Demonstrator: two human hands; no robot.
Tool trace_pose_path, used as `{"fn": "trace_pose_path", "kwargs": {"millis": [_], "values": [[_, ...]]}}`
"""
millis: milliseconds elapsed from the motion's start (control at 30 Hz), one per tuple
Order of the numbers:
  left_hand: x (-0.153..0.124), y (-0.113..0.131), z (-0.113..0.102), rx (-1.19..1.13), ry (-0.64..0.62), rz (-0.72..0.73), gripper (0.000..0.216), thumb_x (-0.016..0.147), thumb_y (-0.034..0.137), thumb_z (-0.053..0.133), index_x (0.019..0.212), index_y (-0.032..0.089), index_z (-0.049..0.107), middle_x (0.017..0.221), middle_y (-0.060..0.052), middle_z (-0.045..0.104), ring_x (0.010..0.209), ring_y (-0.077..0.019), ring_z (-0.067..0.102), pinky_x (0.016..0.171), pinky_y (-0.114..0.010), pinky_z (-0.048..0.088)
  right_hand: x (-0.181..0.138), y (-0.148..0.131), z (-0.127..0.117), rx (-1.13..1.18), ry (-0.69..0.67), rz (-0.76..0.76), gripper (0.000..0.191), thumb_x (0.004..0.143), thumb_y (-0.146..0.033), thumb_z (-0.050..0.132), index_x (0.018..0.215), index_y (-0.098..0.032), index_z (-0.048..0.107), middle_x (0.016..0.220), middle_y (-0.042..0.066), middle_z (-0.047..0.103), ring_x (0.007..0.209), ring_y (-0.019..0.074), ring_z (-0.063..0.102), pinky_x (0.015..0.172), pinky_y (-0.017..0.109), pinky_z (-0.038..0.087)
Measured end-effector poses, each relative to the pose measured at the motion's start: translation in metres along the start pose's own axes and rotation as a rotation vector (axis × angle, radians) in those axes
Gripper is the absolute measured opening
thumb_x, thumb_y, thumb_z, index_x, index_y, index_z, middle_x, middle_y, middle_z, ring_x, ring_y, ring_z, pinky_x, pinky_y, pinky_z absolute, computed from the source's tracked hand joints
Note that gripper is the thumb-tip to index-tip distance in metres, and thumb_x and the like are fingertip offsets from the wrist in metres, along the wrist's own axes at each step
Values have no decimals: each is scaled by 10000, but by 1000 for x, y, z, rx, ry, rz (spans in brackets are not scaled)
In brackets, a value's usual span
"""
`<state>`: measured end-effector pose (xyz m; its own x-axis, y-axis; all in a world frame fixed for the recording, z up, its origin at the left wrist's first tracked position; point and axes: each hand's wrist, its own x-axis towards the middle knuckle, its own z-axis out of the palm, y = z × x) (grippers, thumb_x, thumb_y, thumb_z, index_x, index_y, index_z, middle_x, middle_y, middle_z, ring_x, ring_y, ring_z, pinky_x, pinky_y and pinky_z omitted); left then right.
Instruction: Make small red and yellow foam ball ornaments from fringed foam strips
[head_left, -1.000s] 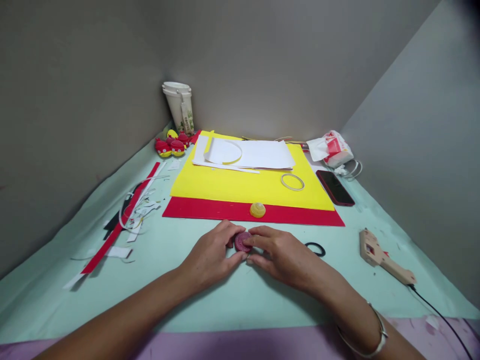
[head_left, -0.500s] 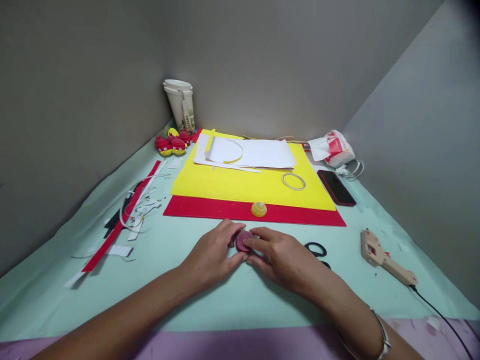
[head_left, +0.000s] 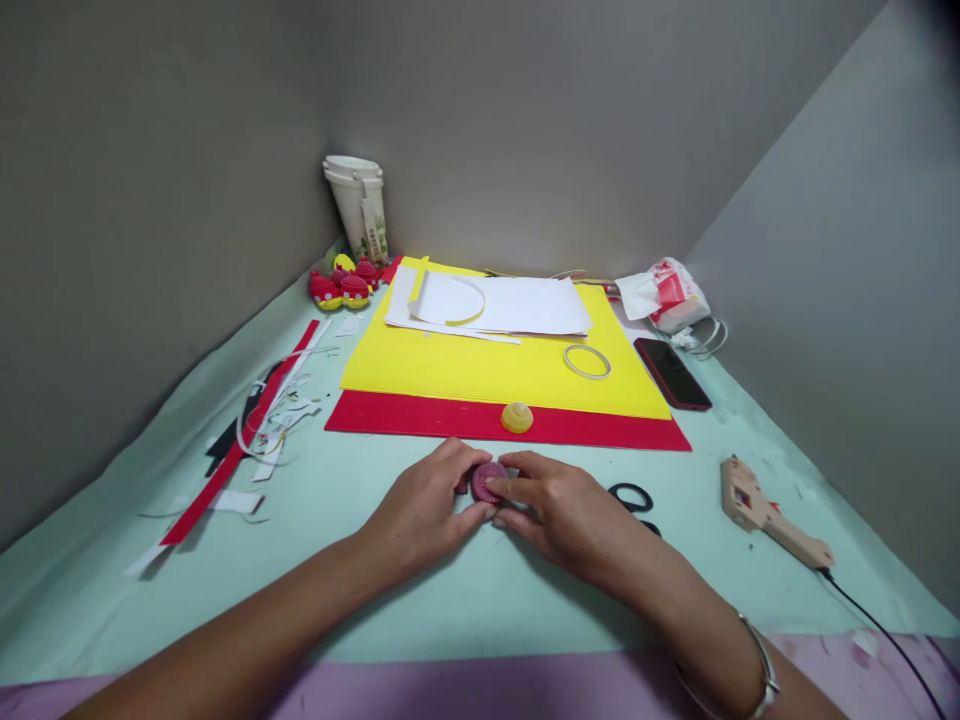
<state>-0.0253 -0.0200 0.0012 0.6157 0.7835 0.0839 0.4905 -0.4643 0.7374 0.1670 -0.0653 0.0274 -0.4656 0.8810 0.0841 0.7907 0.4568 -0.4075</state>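
Between my two hands is a small round, dark pink coiled disc [head_left: 486, 482] with a textured face. My left hand [head_left: 429, 500] grips its left edge, thumb below and fingers above. From the other side my right hand [head_left: 551, 505] holds it, one finger pressing on its face. The underside of the disc is hidden. Just beyond, a small yellow coiled dome [head_left: 517, 418] rests on the red sheet [head_left: 420, 418]. Black-handled scissors [head_left: 634, 498] lie partly covered by my right hand and forearm.
A glue gun [head_left: 776, 515] with a black cord and a phone [head_left: 673, 374] lie right. Yellow sheet [head_left: 457, 365], white paper [head_left: 525, 305] and a pale ring [head_left: 587, 362] are ahead. Left are paper strips [head_left: 240, 440], red-yellow figures [head_left: 341, 288] and a cup [head_left: 356, 205].
Both hands keep the pink disc in nearly the same place and grip. The view has shifted very slightly.
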Motion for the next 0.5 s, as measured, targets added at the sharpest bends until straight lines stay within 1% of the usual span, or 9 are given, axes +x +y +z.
{"fn": "trace_pose_path", "kwargs": {"millis": [200, 500], "values": [[1, 0, 0, 8, -3, 0, 262, 796, 215, 632, 1057, 219, 605, 934, -21, 588, 811, -177, 530, 720, -297, 419, 0, -3, 0, -7, -26, 27, 194, 916, -253, 608, 1090, -217, 686, 1078, 87, 657, 971, 206, 657, 875, 306, 512], [0, 1, 0, 28, -4, -2, 273, 789, 214, 633, 1060, 220, 604, 930, -21, 591, 797, -176, 534, 714, -298, 424, -1, -2, 5, -12, 6, 19, 213, 913, -256, 609, 1113, -224, 675, 1072, 87, 657, 967, 203, 650, 870, 309, 513]]}}
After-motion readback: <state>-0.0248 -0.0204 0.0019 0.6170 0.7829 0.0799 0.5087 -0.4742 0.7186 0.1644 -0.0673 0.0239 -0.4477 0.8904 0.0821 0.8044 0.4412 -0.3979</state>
